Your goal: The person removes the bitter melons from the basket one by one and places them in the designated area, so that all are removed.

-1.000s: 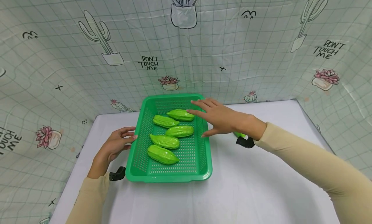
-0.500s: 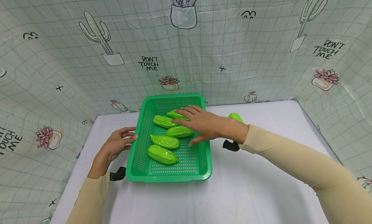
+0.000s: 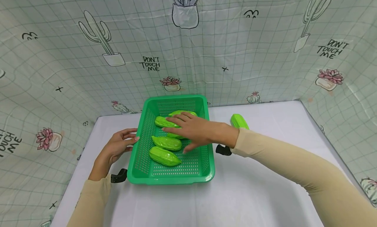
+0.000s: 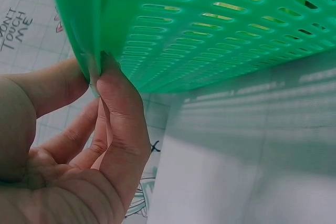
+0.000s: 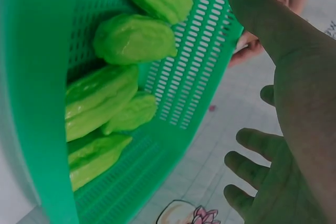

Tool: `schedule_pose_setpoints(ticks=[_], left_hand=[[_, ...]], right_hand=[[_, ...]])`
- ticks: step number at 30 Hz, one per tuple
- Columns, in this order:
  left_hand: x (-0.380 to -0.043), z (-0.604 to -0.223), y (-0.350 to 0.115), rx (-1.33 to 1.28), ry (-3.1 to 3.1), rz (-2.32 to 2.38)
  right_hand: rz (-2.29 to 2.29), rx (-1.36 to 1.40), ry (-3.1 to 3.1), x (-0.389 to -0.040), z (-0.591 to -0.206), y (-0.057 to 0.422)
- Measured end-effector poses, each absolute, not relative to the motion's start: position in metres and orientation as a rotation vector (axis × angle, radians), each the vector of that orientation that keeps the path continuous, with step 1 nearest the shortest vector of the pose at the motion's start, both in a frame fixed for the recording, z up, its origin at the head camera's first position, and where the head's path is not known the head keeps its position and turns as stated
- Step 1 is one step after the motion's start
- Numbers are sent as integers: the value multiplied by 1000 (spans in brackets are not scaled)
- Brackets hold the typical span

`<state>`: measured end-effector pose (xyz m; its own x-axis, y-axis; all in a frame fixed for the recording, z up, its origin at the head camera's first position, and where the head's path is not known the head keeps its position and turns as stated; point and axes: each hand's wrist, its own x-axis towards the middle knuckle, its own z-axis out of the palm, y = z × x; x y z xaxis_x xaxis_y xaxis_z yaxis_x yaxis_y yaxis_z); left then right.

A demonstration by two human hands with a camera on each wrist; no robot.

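Observation:
A green plastic basket with slotted walls stands on the white table. Inside lie several bright green, ridged bitter melons with pointed ends. My left hand pinches the basket's left rim between thumb and fingers. Over the basket hovers my right hand, palm down with fingers spread, partly covering the melons towards the back. In the right wrist view, its fingers hold nothing and appear apart from the melons. One more bitter melon lies on the table to the right, its near end hidden by the right sleeve.
Behind the white table hangs a grid-patterned cloth with cactus drawings, also along both sides. The basket's far end is close to the back cloth. A black wrist mount sits at the left wrist.
My right hand has moved left from the basket's right rim to above the melons. The melon on the right has come into fuller view. The left hand and basket stay put.

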<state>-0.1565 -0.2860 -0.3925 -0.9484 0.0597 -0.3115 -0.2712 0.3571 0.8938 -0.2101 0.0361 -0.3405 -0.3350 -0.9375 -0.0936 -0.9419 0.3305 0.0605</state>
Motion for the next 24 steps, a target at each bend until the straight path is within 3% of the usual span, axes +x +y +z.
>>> schedule_pose_setpoints(ticks=[24], left_hand=[[-158,-394,-286,-217,2318,1624]], right_hand=[[304,-1712,2373,-199,-360,-10]])
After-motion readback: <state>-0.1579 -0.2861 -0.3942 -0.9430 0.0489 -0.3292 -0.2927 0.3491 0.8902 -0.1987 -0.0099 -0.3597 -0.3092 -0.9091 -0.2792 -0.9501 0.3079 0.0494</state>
